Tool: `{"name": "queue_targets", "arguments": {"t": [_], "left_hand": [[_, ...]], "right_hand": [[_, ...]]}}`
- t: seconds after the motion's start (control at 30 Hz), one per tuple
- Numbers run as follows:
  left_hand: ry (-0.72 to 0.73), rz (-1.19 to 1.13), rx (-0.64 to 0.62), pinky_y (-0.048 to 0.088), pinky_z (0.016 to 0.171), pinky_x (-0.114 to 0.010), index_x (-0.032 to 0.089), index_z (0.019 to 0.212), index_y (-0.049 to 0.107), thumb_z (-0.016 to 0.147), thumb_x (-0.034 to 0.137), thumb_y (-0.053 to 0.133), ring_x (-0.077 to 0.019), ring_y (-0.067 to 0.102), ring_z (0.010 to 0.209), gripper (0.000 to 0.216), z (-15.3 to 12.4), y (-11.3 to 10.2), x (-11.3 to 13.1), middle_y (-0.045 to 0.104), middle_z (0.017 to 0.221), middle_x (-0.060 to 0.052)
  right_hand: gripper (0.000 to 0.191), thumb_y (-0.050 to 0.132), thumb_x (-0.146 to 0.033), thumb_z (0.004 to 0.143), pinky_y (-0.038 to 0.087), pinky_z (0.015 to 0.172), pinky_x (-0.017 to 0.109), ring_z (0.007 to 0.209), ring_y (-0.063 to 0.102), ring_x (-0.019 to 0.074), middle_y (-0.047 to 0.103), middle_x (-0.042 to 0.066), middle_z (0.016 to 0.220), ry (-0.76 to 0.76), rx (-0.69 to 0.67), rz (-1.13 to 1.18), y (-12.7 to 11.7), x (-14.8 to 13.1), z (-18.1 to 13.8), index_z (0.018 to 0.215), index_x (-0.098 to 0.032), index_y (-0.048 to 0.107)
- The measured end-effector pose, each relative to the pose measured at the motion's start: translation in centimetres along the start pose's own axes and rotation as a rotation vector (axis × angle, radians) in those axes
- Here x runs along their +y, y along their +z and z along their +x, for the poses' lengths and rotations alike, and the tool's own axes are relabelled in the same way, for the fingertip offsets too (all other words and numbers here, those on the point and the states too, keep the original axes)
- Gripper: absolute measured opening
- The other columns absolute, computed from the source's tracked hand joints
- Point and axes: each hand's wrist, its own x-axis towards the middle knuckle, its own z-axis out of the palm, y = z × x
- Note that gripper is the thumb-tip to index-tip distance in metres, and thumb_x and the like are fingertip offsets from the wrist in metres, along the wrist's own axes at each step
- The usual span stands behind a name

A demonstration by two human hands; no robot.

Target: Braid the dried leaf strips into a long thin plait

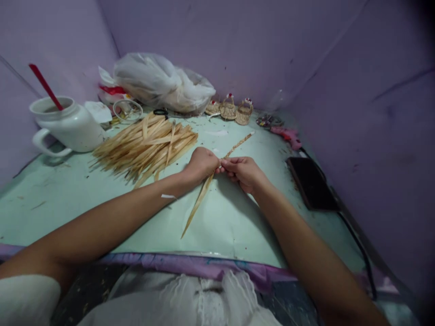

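My left hand (204, 164) and my right hand (243, 171) meet over the middle of the table, both closed on one length of dried leaf strip. Beyond my fingers its far part (239, 144) looks twisted or braided, with a whitish tip. Toward me a flat, loose leaf strip (199, 203) hangs down from under my left hand and narrows to a point. Exactly how the fingers pinch it is hidden between the hands. Left of my left hand lies a large pile of dried leaf strips (136, 149).
A white mug (81, 127) with a red stick stands at the left. Behind are a plastic bag (163, 83) and small woven baskets (242, 113). On the right lie a pink glue gun (288, 136), a black phone (312, 183) and a black cable (360, 249). Purple walls enclose the table.
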Motion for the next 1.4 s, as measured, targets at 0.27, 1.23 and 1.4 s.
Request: {"name": "queue_targets", "arguments": {"t": [0.27, 1.23, 1.4], "left_hand": [[-0.055, -0.035, -0.075, 0.021, 0.034, -0.018, 0.012, 0.054, 0.054, 0.058, 0.014, 0.053, -0.0037, 0.034, 0.032, 0.005, 0.5, -1.1, 0.6, 0.055, 0.047, -0.001], [-0.303, -0.529, -0.013, 0.009, 0.03, -0.015, 0.013, 0.056, 0.045, 0.075, 0.012, 0.044, 0.0, 0.021, 0.027, 0.019, 1.5, -2.9, 1.1, 0.034, 0.038, 0.007], [-0.364, -0.61, -0.148, 0.01, 0.029, -0.013, 0.012, 0.058, 0.046, 0.073, 0.011, 0.047, 0.0009, 0.02, 0.028, 0.015, 2.0, -3.9, 0.9, 0.036, 0.042, 0.006]], "right_hand": [[0.024, 0.067, -0.034, 0.055, 0.015, 0.036, 0.019, 0.039, 0.029, 0.0033, 0.056, 0.0, 0.052, -0.071, 0.068, 0.044, 0.3, -0.2, 0.0, 0.06, -0.011, 0.06], [0.023, 0.054, -0.032, 0.068, 0.022, 0.045, 0.023, 0.048, 0.028, 0.0074, 0.037, -0.003, 0.048, -0.313, -0.136, -0.312, 1.4, 0.1, -1.2, 0.056, -0.013, 0.06], [0.024, 0.057, -0.034, 0.067, 0.022, 0.046, 0.023, 0.05, 0.029, 0.0083, 0.037, -0.002, 0.049, -0.412, -0.106, -0.285, 1.6, 0.1, -1.2, 0.054, -0.013, 0.06]]}}
